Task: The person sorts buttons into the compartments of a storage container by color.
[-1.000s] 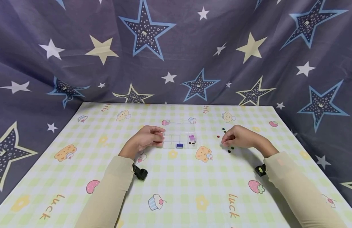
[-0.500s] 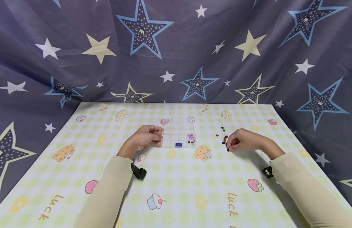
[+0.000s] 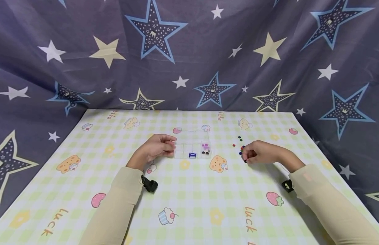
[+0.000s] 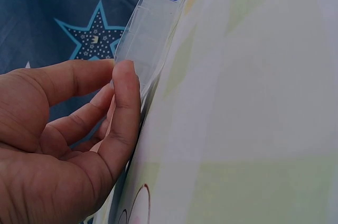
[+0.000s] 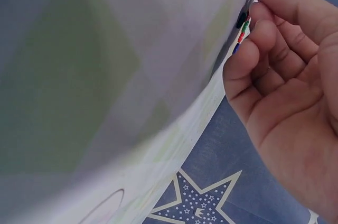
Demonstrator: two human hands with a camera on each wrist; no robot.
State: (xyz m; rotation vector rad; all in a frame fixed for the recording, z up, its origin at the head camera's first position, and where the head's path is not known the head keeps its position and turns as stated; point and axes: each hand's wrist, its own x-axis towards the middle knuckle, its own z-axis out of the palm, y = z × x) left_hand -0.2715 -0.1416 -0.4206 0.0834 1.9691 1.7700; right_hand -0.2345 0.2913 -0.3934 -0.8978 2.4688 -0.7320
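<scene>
A small clear compartment box (image 3: 189, 147) with a blue latch (image 3: 192, 155) lies mid-table; its right compartments hold purple and dark pieces (image 3: 205, 148). My left hand (image 3: 164, 146) grips the box's left end, and in the left wrist view the thumb (image 4: 127, 94) presses its clear edge (image 4: 145, 28). Right of the box lie several small coloured beads (image 3: 240, 147). My right hand (image 3: 248, 153) sits curled beside them, its thumb and fingertips (image 5: 261, 26) closing on the red, green and blue beads (image 5: 242, 29) at the pile's near side.
The table (image 3: 189, 204) carries a green checked cloth with cartoon prints. A dark star-patterned curtain (image 3: 189, 51) hangs behind and at both sides. Black wrist cameras (image 3: 150, 185) (image 3: 288, 185) are strapped under both sleeves.
My right hand has slid a little toward me and curled its fingertips in on the beads. The left hand and the box have stayed put.
</scene>
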